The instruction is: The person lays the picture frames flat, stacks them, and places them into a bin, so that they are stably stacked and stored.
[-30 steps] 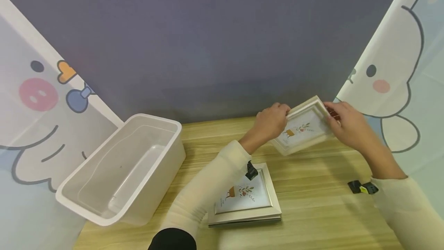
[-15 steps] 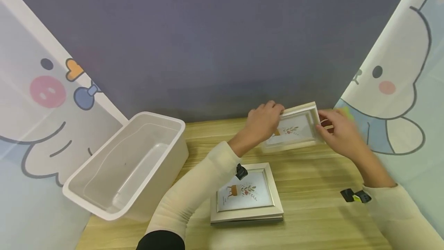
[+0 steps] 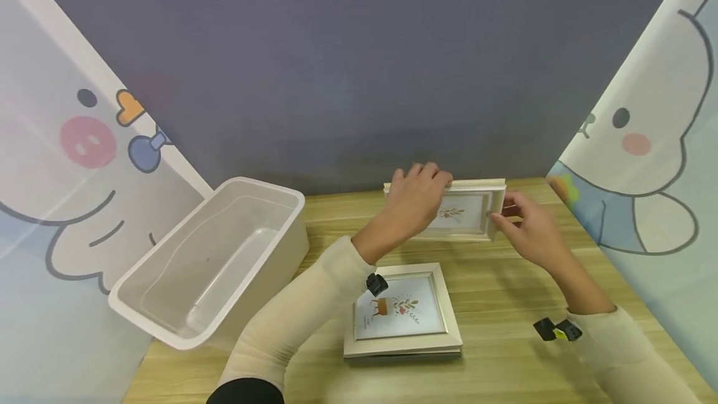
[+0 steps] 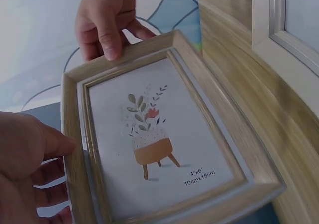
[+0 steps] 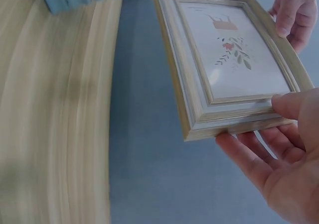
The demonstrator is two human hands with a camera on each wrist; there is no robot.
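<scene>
- Pale wooden picture frame (image 3: 457, 212) is pinched at both short ends: left hand (image 3: 414, 200) curls over one end, right hand (image 3: 526, 229) clamps the other.
- Since a second ago it has levelled and dropped toward the bench's (image 3: 505, 304) far edge.
- Its long axis runs left-right, glass facing the person.

We cannot see the left end of the pale wooden picture frame (image 3: 462, 212) behind our left hand (image 3: 414, 201). Our sleeve covers a corner of the second silver-white frame (image 3: 402, 312) on the desk (image 3: 505, 304).
</scene>
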